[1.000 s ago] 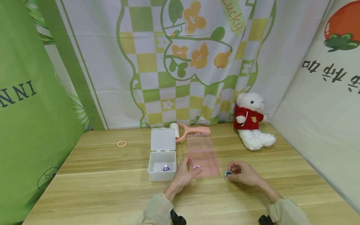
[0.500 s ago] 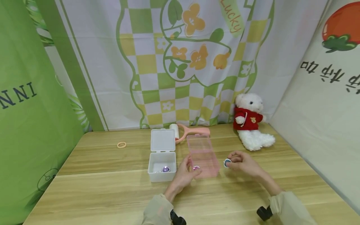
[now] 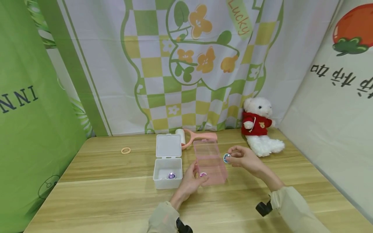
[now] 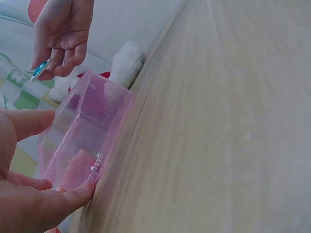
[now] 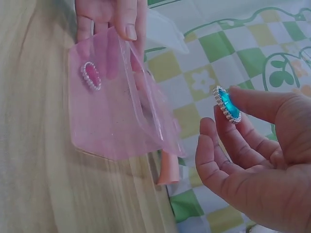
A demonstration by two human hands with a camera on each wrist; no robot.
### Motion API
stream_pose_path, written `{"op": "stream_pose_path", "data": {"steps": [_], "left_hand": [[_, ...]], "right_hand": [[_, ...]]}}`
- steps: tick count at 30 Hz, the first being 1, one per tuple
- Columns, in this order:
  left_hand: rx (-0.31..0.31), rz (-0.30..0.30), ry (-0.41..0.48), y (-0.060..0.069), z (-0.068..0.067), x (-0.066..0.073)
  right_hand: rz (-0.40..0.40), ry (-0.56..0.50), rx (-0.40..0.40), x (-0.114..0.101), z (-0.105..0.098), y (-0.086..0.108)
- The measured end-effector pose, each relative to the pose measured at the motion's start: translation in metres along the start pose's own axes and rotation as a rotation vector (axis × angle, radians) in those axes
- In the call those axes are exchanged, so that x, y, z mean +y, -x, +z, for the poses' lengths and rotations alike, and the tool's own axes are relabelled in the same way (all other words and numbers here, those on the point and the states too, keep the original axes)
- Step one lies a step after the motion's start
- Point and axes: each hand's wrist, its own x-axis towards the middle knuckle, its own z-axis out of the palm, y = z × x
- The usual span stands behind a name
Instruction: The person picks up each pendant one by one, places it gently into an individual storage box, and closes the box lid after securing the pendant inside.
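Left hand [image 3: 190,179] grips pink box [image 5: 109,128], pink gem [image 5: 91,76] inside; right hand [image 3: 247,160] pinches blue gem [image 5: 227,105], unboxed, at box's two o'clock.

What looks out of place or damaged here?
Nothing spilled or visibly damaged. Only the open translucent pink box sits slightly askew: its sides slant relative to the open white box beside it.

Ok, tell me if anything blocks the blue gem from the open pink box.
Nothing visible does. The right hand holds the blue gem beside the pink box, whose lid is open; the left hand grips the box's near left side, away from the gem.
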Motion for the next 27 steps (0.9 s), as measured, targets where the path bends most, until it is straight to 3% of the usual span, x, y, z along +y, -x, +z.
{"op": "stream_pose_path", "data": {"steps": [17, 27], "left_hand": [[0.008, -0.008, -0.018, -0.001, 0.0, -0.001], [0.004, 0.005, -0.005, -0.002, -0.001, -0.002]], "right_hand": [[-0.029, 0.08, -0.237, -0.004, 0.019, -0.045], [-0.077, 0.343, -0.342, -0.009, 0.034, -0.059]]}}
